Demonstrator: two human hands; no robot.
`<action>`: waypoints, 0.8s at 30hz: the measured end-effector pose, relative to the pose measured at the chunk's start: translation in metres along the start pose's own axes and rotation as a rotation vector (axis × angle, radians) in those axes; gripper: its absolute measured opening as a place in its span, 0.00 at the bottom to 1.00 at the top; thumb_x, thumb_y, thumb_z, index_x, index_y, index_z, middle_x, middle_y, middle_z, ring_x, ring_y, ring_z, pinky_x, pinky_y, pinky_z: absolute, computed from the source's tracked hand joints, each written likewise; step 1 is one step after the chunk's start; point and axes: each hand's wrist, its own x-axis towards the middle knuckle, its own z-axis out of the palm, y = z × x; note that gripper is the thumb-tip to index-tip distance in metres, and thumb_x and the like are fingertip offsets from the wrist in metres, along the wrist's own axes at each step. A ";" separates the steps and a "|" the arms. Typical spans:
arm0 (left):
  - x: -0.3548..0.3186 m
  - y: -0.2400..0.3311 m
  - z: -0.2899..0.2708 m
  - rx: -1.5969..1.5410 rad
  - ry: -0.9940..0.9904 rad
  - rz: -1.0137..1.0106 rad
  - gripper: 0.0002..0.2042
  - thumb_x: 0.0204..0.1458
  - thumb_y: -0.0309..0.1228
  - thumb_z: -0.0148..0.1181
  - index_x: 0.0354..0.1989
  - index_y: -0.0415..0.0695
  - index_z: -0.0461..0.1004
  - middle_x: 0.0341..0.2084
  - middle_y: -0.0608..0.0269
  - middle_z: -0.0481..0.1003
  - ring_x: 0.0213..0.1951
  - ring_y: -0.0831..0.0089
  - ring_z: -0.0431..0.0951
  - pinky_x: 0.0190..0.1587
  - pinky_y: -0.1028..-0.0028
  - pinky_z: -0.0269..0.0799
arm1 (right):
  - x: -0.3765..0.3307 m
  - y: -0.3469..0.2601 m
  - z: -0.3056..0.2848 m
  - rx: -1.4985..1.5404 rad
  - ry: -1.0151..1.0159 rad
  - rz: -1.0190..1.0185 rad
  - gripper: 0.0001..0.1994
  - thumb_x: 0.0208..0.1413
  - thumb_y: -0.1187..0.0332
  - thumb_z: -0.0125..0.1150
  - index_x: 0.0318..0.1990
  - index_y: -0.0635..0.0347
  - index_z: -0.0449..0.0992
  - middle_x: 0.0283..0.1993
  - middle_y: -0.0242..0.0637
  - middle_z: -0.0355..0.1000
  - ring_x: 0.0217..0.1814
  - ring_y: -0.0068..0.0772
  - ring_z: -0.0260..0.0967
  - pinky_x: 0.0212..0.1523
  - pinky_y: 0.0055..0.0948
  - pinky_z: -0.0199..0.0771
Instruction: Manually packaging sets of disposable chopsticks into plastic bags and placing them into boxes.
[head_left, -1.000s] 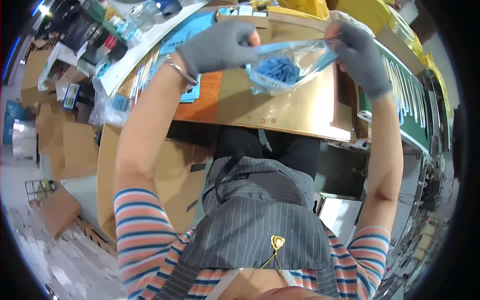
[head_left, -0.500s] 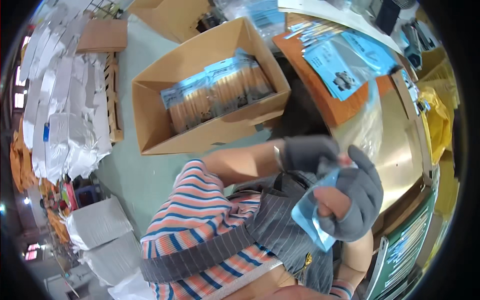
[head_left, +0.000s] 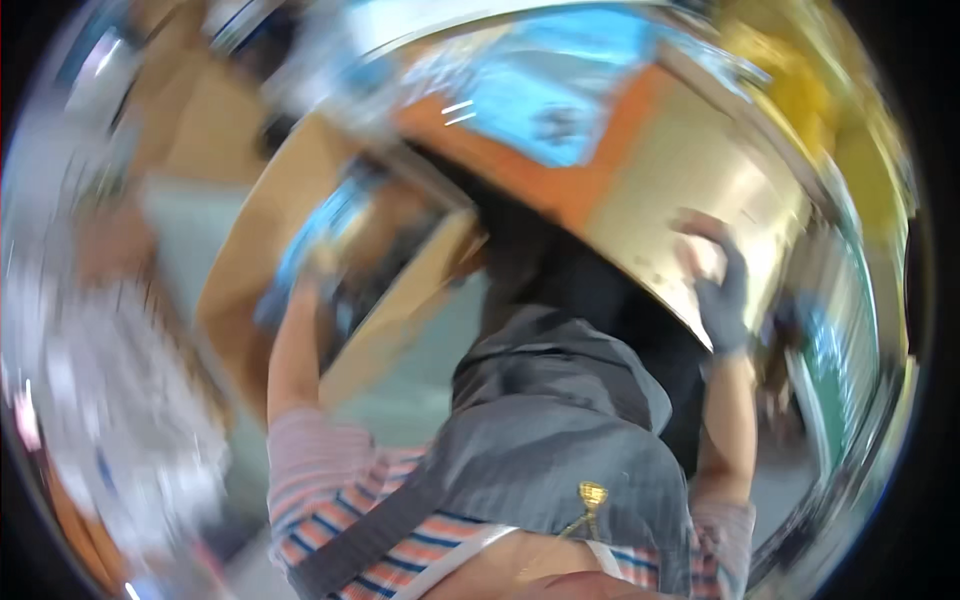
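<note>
My left hand [head_left: 320, 268] reaches into the open cardboard box [head_left: 262, 220], among the blue-topped packets [head_left: 330, 215] there. Motion smears its fingers, so whether it holds one cannot be made out. Over the bare metal tabletop [head_left: 665, 165], near its front edge, is my right hand [head_left: 718, 285] in a grey glove with bare fingertips. Its thumb and fingers are curved and apart, with nothing visible between them.
Blue printed plastic bags [head_left: 570, 95] lie on an orange-brown sheet [head_left: 480, 135] at the back of the table. White wrapped bundles [head_left: 140, 400] are stacked on the left. A green tray [head_left: 840, 385] stands at the right, with yellow material [head_left: 790, 80] behind.
My hands were together over my lap around a blue packet. Now they are apart, the left in the box and the right over the table. The whole view has swung.
</note>
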 end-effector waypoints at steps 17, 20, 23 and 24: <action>-0.028 0.146 0.250 0.393 -0.539 0.582 0.13 0.58 0.36 0.52 0.41 0.39 0.74 0.37 0.55 0.74 0.37 0.64 0.75 0.44 0.66 0.72 | -0.151 0.169 0.015 -0.809 0.404 0.258 0.35 0.53 0.46 0.53 0.61 0.66 0.61 0.66 0.57 0.54 0.71 0.56 0.47 0.68 0.52 0.43; -0.058 0.096 0.382 0.490 -0.655 1.005 0.15 0.58 0.35 0.52 0.47 0.36 0.71 0.40 0.51 0.74 0.43 0.61 0.74 0.49 0.67 0.70 | -0.132 0.177 0.010 -0.842 0.490 0.163 0.35 0.50 0.46 0.56 0.58 0.66 0.64 0.62 0.57 0.60 0.66 0.57 0.54 0.64 0.50 0.53; -0.113 0.086 0.477 0.784 -0.601 1.261 0.21 0.55 0.40 0.57 0.51 0.38 0.71 0.51 0.40 0.69 0.55 0.45 0.66 0.58 0.55 0.61 | -0.098 0.153 -0.031 -0.308 0.416 0.477 0.34 0.47 0.47 0.59 0.54 0.67 0.66 0.54 0.55 0.65 0.57 0.56 0.61 0.56 0.46 0.63; -0.132 0.076 0.510 0.773 -0.548 1.433 0.22 0.54 0.41 0.57 0.53 0.39 0.70 0.53 0.38 0.67 0.57 0.44 0.64 0.60 0.53 0.58 | -0.099 0.170 -0.051 -0.572 0.668 0.384 0.36 0.45 0.47 0.61 0.55 0.67 0.65 0.55 0.56 0.63 0.57 0.57 0.61 0.57 0.46 0.62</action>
